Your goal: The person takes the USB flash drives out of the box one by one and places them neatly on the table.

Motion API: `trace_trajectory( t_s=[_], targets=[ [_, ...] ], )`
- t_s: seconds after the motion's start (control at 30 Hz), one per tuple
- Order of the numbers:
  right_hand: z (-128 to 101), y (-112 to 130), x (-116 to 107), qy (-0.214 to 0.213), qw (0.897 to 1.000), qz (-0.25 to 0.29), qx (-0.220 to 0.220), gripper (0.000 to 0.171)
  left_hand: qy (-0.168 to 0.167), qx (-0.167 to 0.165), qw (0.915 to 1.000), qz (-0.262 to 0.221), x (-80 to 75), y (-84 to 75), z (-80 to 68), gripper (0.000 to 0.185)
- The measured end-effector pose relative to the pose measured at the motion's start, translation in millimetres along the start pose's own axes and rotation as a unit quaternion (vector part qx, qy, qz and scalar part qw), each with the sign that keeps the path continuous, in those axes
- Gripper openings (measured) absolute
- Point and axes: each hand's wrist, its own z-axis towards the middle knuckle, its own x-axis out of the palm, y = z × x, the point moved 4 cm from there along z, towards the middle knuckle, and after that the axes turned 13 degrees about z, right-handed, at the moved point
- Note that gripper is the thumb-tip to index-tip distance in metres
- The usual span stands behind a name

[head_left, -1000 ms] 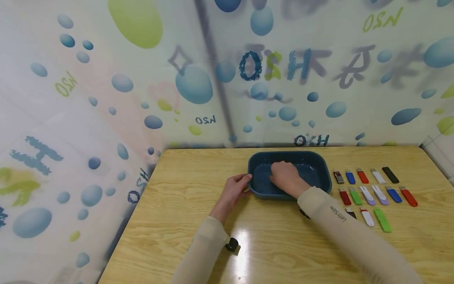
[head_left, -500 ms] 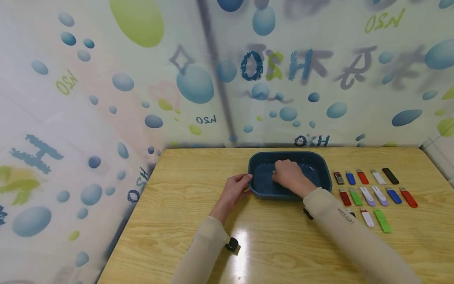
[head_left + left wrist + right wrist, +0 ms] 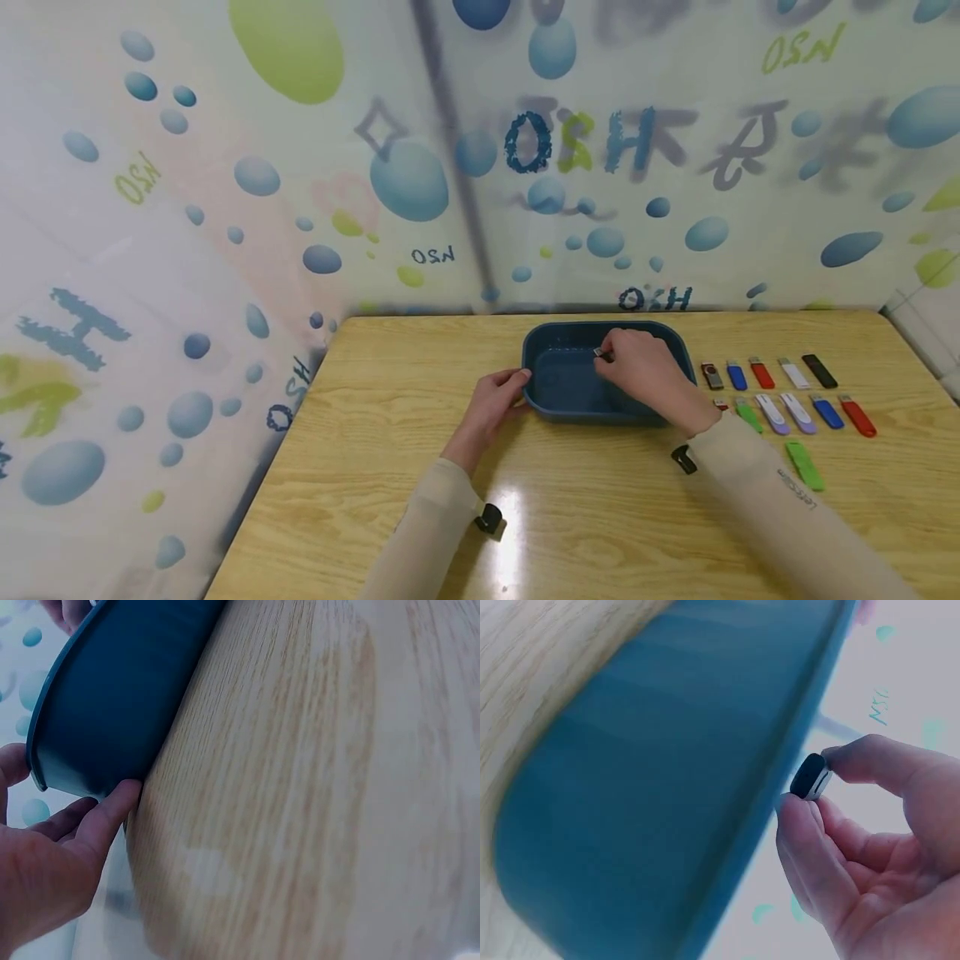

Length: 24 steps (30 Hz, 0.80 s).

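My right hand (image 3: 648,371) pinches a USB flash drive (image 3: 810,777) between thumb and fingers, just over the right half of a dark blue tray (image 3: 562,387). The drive shows a black end and a pale side in the right wrist view; its metal plug points left in the head view. At the tray's left end my left hand (image 3: 489,412) holds the wall, thumb at the rim and fingertips low on the outside, as the left wrist view shows. The tray's bare floor is visible; its right part is partly behind my right hand.
Right of the tray several USB drives lie in rows, among them a black one (image 3: 820,371), a red one (image 3: 857,416) and a bright green one (image 3: 805,465). My right sleeve (image 3: 780,500) covers some of the nearest row. A patterned curtain (image 3: 405,275) hangs behind the table (image 3: 405,367).
My right hand has risen from the tray floor and moved right, with the flash drive now showing in its fingers. My left hand stays at the tray's left end.
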Motion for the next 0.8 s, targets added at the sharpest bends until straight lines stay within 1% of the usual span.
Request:
trace_trajectory(
  t_s=[0.23,0.5,0.63,0.8],
  targets=[
    [-16.4,-1.7,-16.2,-0.022,1.0,0.009,0.002,0.02,0.001,-0.001,1.0,-0.002,-0.4,1.5,0.5,0.056],
    [-32.9,-9.6,-30.9,-0.022,0.999,0.031,0.025,0.023,0.005,0.008,1.0,-0.002,0.5,1.6,0.3,0.056],
    [-42.4,-16.8,-40.2,-0.024,0.999,0.027,0.037,0.025,0.003,0.009,1.0,-0.001,0.3,2.1,0.6,0.056],
    [-55.8,-28.2,-51.8,-0.037,0.998,0.02,0.04,0.027,0.001,0.006,1.0,0.001,0.0,2.0,0.4,0.056]
  ],
)
